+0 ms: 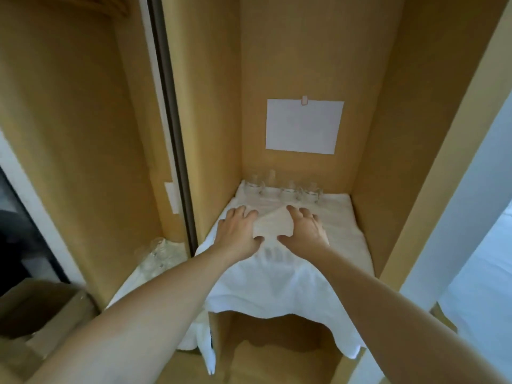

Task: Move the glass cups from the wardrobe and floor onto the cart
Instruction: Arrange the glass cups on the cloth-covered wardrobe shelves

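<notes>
Several clear glass cups (288, 189) stand in a row at the back of a wardrobe shelf, on a white towel (277, 281) that covers the shelf and hangs over its front edge. Just in front of them lies a cream folded cloth (273, 225). My left hand (239, 231) grips its left side and my right hand (303, 228) its right side, thumbs at its near edge and fingers curled over the far part. Neither hand touches a cup. More glass cups (156, 252) sit lower down to the left on white fabric, blurred. The cart is out of view.
The wardrobe's wooden side walls (388, 162) close in the shelf on both sides. A white sheet of paper (304, 126) is clipped to the back wall. A dark door rail (171, 106) runs down the left. A cardboard box (41, 309) stands at the lower left.
</notes>
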Available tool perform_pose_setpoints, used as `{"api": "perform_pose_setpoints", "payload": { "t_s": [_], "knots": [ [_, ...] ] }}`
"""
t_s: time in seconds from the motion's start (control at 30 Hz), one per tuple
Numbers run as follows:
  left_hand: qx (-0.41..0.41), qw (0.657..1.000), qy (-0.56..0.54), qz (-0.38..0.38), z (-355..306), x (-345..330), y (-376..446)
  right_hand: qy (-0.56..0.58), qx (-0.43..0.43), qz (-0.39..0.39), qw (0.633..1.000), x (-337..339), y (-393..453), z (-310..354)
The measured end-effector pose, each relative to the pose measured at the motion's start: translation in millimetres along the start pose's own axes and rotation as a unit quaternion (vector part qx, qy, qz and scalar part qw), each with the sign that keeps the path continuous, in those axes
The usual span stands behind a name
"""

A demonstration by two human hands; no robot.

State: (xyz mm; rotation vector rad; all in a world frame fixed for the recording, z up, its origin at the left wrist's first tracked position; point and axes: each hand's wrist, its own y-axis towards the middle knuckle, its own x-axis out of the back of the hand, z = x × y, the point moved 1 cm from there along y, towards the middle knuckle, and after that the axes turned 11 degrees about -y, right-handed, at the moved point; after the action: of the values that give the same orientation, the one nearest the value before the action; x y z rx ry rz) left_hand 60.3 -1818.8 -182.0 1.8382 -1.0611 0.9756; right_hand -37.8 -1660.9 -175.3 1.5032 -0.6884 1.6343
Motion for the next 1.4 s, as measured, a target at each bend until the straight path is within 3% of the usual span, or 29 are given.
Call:
{"api": "perform_pose_setpoints", "payload": {
  "t_s": [0.5, 0.83, 1.4],
  "knots": [
    [0.093, 0.995, 0.001, -0.04, 178.4, 133.9, -113.1, 0.0, 0.087, 0.011, 0.996, -26.5, -46.6, 232.8],
    [0.133, 0.989, -0.043, -0.052, 306.2, 191.3, -155.4, 0.019, 0.079, 0.024, 0.996, -65.8, -68.5, 369.4],
    [0.157, 0.986, -0.054, 0.027, 418.4, 148.3, -146.2, 0.01, 0.026, 0.141, 0.99, -178.9, -37.8, 423.9]
  ]
}}
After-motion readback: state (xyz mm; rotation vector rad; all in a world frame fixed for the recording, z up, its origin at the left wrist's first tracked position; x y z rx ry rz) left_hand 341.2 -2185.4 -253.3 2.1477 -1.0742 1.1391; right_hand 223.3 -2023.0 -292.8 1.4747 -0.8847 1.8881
